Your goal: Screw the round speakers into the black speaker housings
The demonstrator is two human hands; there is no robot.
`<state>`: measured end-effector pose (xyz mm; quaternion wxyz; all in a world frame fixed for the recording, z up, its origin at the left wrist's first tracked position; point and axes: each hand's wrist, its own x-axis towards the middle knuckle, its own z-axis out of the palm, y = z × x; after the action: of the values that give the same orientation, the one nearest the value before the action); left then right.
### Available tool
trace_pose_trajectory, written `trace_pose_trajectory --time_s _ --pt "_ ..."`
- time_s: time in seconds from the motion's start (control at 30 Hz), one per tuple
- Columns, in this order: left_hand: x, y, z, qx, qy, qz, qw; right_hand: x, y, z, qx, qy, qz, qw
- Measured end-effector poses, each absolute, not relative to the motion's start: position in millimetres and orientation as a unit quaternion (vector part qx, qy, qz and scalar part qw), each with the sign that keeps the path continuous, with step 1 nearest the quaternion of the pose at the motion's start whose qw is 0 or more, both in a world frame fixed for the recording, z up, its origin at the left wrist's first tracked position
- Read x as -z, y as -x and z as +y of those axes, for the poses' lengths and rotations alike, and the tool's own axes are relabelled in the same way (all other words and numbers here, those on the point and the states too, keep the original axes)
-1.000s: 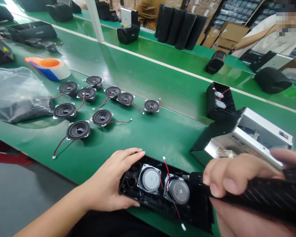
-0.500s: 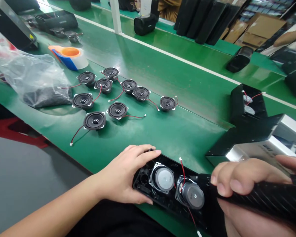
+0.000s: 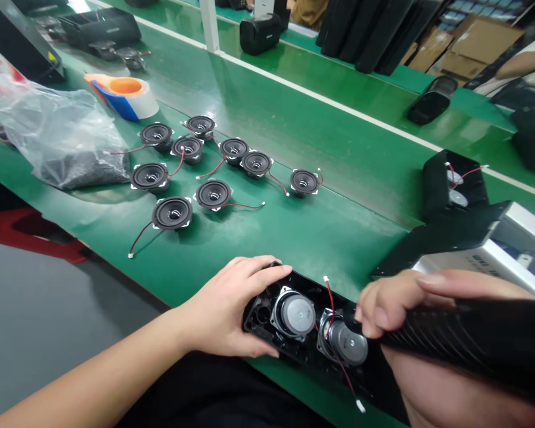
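My left hand (image 3: 234, 306) grips the near end of an open black speaker housing (image 3: 261, 318), which lies on the green workbench (image 3: 321, 249). Two round drivers sit inside, their magnets facing up: one (image 3: 295, 315) beside my left hand, the other (image 3: 345, 343) under my right fingers. Thin red wires run from the housing, one ending in a white connector (image 3: 361, 406). My right hand (image 3: 396, 306) wraps a black carbon-patterned handheld tool (image 3: 468, 339), probably a power screwdriver. Its tip is hidden behind my fingers.
Several loose round speaker drivers (image 3: 173, 213) with red leads lie on the bench. Behind them are a plastic bag (image 3: 49, 134) and a tape roll (image 3: 125, 95). To the right stand a second black housing (image 3: 452, 190) and a silver metal box (image 3: 503, 255).
My right hand and the tool have moved left, over the second driver. The view has shifted slightly. My left hand still holds the housing in the same place.
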<state>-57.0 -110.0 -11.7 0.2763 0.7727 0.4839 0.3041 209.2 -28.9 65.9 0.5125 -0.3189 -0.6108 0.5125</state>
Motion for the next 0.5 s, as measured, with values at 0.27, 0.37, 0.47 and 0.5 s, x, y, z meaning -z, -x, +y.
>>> trace_pose_trajectory --time_s 0.27,0.37,0.47,0.5 --pt "16.7 59.7 -109.9 -0.299 -0.782 0.476 0.269 -72.2 -175.2 -28.2 -0.489 0.330 -0.550 0.591" --pt "17.4 60.7 -110.2 -0.296 -0.783 0.477 0.268 -72.2 -177.7 -27.8 -0.525 0.304 -0.556 0.568" --pt "20.2 61.2 -109.9 -0.299 -0.783 0.476 0.264 -66.6 -178.4 -28.0 -0.531 0.286 -0.561 0.567" --pt "21.1 61.3 -109.6 -0.300 -0.783 0.476 0.263 -63.9 -178.8 -28.3 -0.525 0.284 -0.562 0.572"
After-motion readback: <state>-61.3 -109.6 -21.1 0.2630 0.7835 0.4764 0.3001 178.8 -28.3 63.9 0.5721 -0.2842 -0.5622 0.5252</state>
